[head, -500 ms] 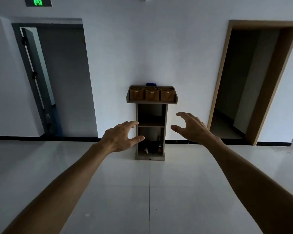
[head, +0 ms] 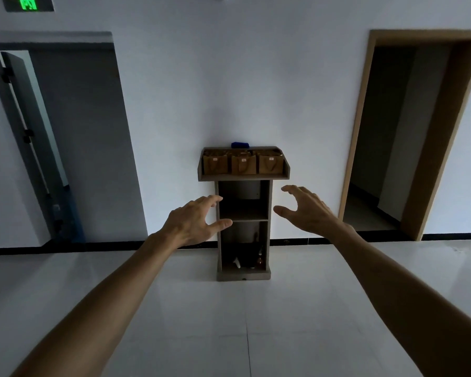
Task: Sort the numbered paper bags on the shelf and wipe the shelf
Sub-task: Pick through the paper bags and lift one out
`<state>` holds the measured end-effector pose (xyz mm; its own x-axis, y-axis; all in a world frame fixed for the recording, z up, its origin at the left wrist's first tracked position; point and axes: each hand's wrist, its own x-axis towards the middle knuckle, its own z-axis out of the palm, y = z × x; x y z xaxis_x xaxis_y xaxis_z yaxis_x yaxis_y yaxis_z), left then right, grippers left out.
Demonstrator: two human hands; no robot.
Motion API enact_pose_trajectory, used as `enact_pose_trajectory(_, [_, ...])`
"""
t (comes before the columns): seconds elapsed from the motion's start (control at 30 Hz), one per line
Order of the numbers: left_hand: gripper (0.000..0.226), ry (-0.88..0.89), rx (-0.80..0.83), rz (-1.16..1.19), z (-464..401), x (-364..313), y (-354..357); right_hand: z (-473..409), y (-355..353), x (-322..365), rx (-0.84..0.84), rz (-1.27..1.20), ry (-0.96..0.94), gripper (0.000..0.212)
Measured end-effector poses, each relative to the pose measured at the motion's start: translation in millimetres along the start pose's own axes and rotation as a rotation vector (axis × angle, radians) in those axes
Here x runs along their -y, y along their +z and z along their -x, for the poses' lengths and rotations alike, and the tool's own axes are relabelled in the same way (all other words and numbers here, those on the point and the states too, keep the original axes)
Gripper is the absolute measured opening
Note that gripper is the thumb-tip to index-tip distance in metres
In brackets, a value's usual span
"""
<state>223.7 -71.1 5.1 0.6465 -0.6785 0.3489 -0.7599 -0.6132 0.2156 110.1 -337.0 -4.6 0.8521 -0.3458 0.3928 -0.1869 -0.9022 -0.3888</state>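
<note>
A narrow grey-brown shelf stand (head: 243, 274) stands against the white wall ahead of me. Its top tray (head: 242, 177) carries three brown paper bags in a row: the left bag (head: 215, 164), the middle bag (head: 243, 165) and the right bag (head: 270, 164), each with a small white label too small to read. A blue cloth (head: 240, 144) lies on the tray's back edge. My left hand (head: 195, 221) and my right hand (head: 306, 209) are stretched out in the air with spread fingers, holding nothing, well short of the stand.
The bottom compartment holds a few small items, among them a brown bottle (head: 259, 261). A grey door (head: 38, 142) stands ajar at the left and an open wood-framed doorway (head: 408, 131) is at the right. Glossy white floor tiles (head: 245, 322) lie between me and the stand.
The stand looks slightly larger and nearer in the view. Both hands stay outstretched in much the same pose.
</note>
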Motion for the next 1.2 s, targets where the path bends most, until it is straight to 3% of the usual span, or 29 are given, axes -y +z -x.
enact_pose_trajectory(0.37, [0.068, -0.01, 0.024, 0.042, -131.9, 68.7, 55.1, -132.7, 71.1, -37.8, 0.016, -0.053, 0.017, 0.066])
enact_pose_trajectory(0.9, [0.066, -0.09, -0.017, 0.055, -377.5, 139.7, 138.7, -399.2, 144.4, -144.0, 0.053, -0.113, -0.071, 0.062])
enact_pose_trajectory(1.2, [0.064, -0.128, -0.045, 0.081, -494.7, 213.0, 192.2, -532.3, 208.2, -180.8, 0.113, -0.095, -0.099, 0.064])
